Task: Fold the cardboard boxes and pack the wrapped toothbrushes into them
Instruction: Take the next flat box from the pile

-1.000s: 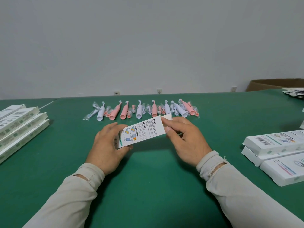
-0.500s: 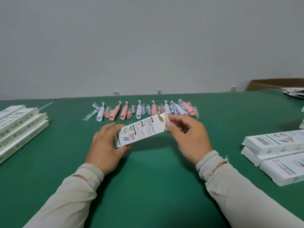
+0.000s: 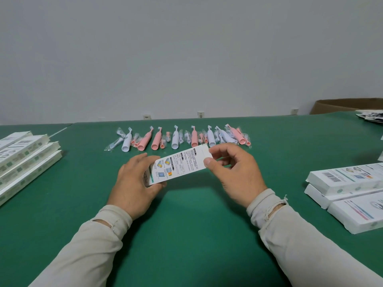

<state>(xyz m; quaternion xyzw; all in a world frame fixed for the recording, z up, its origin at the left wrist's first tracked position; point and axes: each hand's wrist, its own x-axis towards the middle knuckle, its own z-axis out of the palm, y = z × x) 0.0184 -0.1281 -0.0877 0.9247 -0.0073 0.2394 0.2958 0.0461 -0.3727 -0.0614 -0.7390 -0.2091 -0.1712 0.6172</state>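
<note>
Folding step, one box (image 3: 179,165) in hand, held tilted above green table (image 3: 186,224), just this side of toothbrush row (image 3: 178,137). Left hand (image 3: 134,183) grips box's near end, fingers curled round it. Right hand (image 3: 234,175) pinches far end by flap betw. thumb and forefinger, other fingers loosely curled. Prob. closing the end flap; whether tucked, can't tell. Next, likely: seat flap w/o creasing, then fetch a brush from row beyond box. Flat blanks (image 3: 24,160) well left of box, finished boxes (image 3: 348,183) well right.

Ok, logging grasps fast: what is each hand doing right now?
Left hand: holding the lower end of the white box.
Right hand: thumb and fingers pinching the box's upper end.
</note>
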